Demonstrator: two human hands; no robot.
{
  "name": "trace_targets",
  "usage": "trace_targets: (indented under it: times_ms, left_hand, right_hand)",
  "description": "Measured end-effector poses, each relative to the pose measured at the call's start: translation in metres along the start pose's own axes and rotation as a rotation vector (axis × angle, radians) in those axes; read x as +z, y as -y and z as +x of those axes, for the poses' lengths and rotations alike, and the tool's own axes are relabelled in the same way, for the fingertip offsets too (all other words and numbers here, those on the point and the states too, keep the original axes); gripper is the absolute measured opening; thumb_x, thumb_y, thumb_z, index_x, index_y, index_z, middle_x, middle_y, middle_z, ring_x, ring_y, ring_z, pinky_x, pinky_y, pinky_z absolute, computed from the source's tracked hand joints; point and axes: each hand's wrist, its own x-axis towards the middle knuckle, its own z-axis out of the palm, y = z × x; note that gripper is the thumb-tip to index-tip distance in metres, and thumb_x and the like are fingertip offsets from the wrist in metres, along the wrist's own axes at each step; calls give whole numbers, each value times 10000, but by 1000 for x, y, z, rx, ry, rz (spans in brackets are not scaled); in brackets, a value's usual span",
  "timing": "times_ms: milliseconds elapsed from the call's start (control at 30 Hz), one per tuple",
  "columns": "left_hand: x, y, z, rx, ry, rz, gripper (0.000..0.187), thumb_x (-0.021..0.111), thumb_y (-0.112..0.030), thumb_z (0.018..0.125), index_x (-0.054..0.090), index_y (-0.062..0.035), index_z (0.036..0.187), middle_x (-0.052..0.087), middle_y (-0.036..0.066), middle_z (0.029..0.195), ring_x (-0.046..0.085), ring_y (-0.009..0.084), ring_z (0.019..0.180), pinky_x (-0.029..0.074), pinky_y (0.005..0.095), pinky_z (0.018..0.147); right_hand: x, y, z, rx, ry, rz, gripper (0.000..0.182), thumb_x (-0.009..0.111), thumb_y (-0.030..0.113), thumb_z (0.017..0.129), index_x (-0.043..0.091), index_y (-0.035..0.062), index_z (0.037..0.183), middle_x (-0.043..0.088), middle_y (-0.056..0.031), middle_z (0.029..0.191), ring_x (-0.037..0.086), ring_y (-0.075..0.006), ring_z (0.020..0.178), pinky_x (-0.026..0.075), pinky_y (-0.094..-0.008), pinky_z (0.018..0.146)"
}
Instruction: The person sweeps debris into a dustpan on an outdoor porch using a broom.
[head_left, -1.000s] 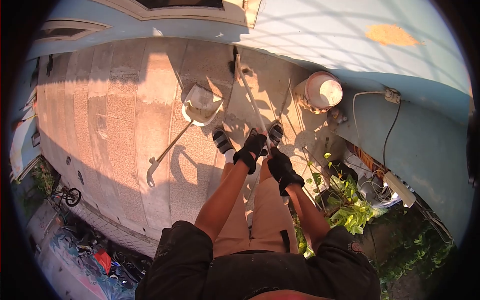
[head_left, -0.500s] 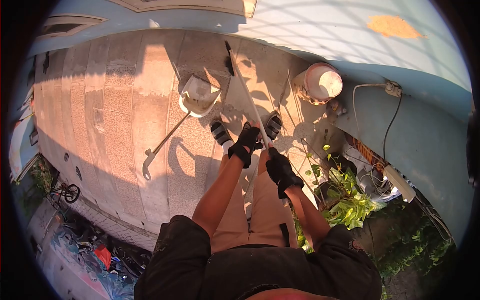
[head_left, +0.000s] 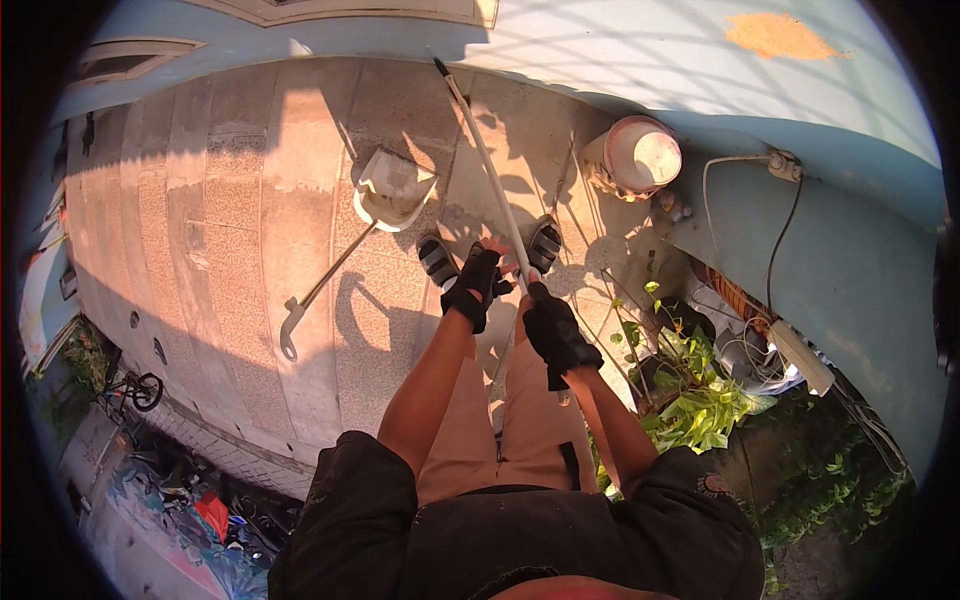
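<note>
A long pale pole (head_left: 487, 165) with a dark far end slants across the paving, its near end in my right hand (head_left: 552, 325), whose gloved fingers wrap round it. My left hand (head_left: 481, 277), in a black fingerless glove, is beside the pole with its fingers spread and nothing in it. Both hands are above my sandalled feet. Ahead and to the left, a white long-handled dustpan (head_left: 396, 192) lies on the tiles, its handle pointing back toward the lower left.
A dirty white bucket (head_left: 640, 158) stands by the blue wall (head_left: 830, 235). Leafy plants (head_left: 695, 395), loose cables and a pale power strip (head_left: 802, 358) are on the right. A bicycle (head_left: 133, 388) is at the far left.
My left hand has opened and come away from the pole, moving slightly left. The pole's far end has shifted up and left, and its dark brush shape no longer shows broadly.
</note>
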Motion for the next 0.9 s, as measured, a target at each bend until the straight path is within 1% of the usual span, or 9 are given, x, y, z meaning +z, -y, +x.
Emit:
trace_targets:
  times_ms: [167, 233, 267, 400, 467, 567, 700, 767, 900]
  left_hand:
    - [27, -17, 43, 78, 123, -205, 580, 599, -321, 905, 318, -165, 1389, 545, 122, 1177, 623, 265, 866, 564, 386, 575]
    - [41, -40, 48, 57, 125, -90, 410, 583, -248, 912, 396, -143, 1262, 559, 111, 1056, 621, 259, 791, 566, 413, 582]
    - [41, -41, 59, 25, 92, -71, 249, 571, -183, 908, 409, -113, 1085, 560, 128, 1054, 617, 311, 866, 567, 479, 640]
    - [44, -40, 61, 24, 22, -9, 221, 548, -176, 911, 420, -106, 1077, 556, 122, 999, 623, 284, 825, 574, 441, 599]
    - [42, -33, 51, 22, 14, -2, 208, 544, -176, 911, 428, -102, 1067, 557, 119, 966, 624, 269, 794, 575, 426, 580]
    - [37, -20, 35, 41, -19, -11, 138, 533, -171, 911, 453, -86, 986, 551, 95, 830, 587, 226, 635, 561, 409, 531]
    - [32, -12, 54, -13, -118, -11, 102, 519, -151, 907, 456, -92, 961, 527, 74, 781, 547, 204, 579, 539, 409, 501]
    - [30, -23, 83, -44, -195, 155, 66, 504, -128, 901, 454, -102, 935, 492, 56, 710, 494, 185, 519, 507, 393, 471]
    - [59, -47, 102, 98, -84, 126, 94, 495, -155, 913, 444, -114, 845, 458, 25, 641, 453, 141, 483, 463, 356, 435]
  right_hand:
    - [37, -22, 70, -168, -103, -8, 431, 446, 65, 892, 446, 82, 1323, 613, -236, 858, 596, -389, 770, 464, -439, 627]
    - [39, -17, 80, -160, -129, 21, 453, 436, 49, 872, 444, 76, 1325, 616, -235, 912, 598, -393, 807, 469, -450, 645]
    - [37, -15, 78, -151, -129, 19, 453, 436, 49, 872, 444, 76, 1325, 616, -235, 912, 598, -393, 807, 469, -450, 645]
    - [37, -23, 64, -183, -170, -123, 518, 427, 33, 857, 401, 77, 1372, 612, -226, 920, 603, -397, 823, 470, -461, 651]
    - [36, -25, 36, -194, -139, -166, 584, 476, 47, 828, 343, 39, 1397, 603, -188, 726, 600, -364, 657, 449, -448, 554]
    - [28, -20, -5, -170, -99, -186, 585, 488, 46, 820, 355, 36, 1390, 611, -185, 733, 608, -356, 666, 459, -442, 560]
    - [23, -18, 5, -131, -18, -174, 595, 496, 41, 815, 355, 36, 1393, 617, -182, 748, 610, -351, 667, 460, -442, 561]
    - [34, -22, 31, -48, 26, -148, 606, 488, 61, 829, 351, 105, 1417, 594, -216, 749, 589, -399, 701, 451, -482, 604]
    - [34, -23, 57, -83, -120, -138, 600, 489, 63, 825, 369, 106, 1411, 607, -226, 771, 591, -400, 705, 450, -483, 610]
